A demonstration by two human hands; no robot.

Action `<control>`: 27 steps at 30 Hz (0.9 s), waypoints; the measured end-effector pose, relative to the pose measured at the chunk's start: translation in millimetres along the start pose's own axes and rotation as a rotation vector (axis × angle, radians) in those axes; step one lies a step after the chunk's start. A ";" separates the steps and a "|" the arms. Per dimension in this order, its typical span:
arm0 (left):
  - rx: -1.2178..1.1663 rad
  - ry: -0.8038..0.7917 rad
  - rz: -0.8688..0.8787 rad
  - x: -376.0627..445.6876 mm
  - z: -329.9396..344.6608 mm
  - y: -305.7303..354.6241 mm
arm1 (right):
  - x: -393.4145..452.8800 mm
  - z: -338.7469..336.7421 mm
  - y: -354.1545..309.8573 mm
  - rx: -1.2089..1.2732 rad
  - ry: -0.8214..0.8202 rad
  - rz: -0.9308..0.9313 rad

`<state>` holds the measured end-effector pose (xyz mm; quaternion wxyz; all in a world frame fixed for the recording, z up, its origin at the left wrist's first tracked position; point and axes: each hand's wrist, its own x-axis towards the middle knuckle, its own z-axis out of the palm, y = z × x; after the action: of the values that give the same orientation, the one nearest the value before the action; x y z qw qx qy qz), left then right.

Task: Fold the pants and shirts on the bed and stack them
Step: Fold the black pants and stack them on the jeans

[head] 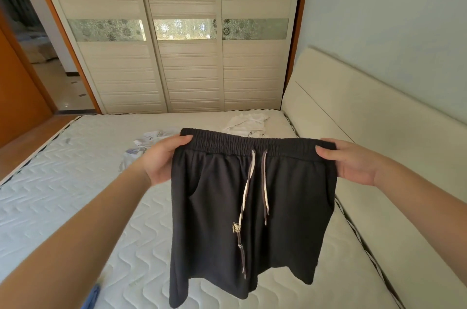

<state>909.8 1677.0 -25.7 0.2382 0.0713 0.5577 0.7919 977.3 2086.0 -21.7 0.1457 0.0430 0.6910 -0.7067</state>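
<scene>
A: Progress?

B: Early, I'd say. Dark shorts (249,207) held up in the air over the bed (75,182), unfolded, hanging full length. Left hand (164,159) pinches one end of the waistband, right hand (353,159) pinches the other, thumbs on the near face, hands well apart so the band is pulled flat.

A: Any stack yet?

B: None visible. White shirt (249,124) lies crumpled near the headboard (353,111), another pale garment (149,143) bunched behind the left hand. Both look unfolded. Something blue (92,294) at the bottom edge, can't tell what.

A: Materials?

B: Shorts: soft matte knit, gathered elastic waistband, two-tone drawstring (249,197) dangling with tasselled ends, side pockets. Limp, will drape. Mattress is quilted with wavy stitching and no sheet. Headboard is smooth, padded-looking and cream.
</scene>
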 end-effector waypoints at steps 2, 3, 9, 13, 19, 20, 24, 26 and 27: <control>-0.108 0.156 -0.026 2.2 16.2 -14.9 | -0.1 10.6 7.0 0.108 0.083 0.019; -0.157 0.232 -0.033 3.1 25.6 -22.5 | 0.1 17.7 10.9 0.175 0.142 0.047; -0.231 0.468 0.137 -1.3 89.3 -66.0 | -5.6 82.3 32.9 0.466 0.217 0.001; 0.101 0.505 0.318 -12.2 116.3 -92.3 | -14.9 122.2 36.8 0.401 0.153 -0.136; 0.435 0.468 0.443 -24.0 126.2 -112.5 | -31.1 154.9 42.3 0.144 0.207 -0.241; 0.490 0.462 0.440 -25.4 127.4 -114.9 | -33.6 158.7 44.3 0.111 0.182 -0.251; 0.593 0.430 0.462 -26.1 124.1 -121.1 | -39.7 164.2 50.9 0.125 -0.007 -0.195; 0.583 0.378 0.470 -26.7 119.8 -118.6 | -41.2 159.9 50.3 0.174 -0.080 -0.166; 0.582 0.340 0.477 -27.5 117.4 -116.4 | -41.4 157.6 48.1 0.191 -0.105 -0.163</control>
<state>1013.0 1795.0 -85.1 -0.0776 0.1311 0.7576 0.6347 1051.7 1936.1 -50.8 0.1190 -0.0367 0.6133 -0.7800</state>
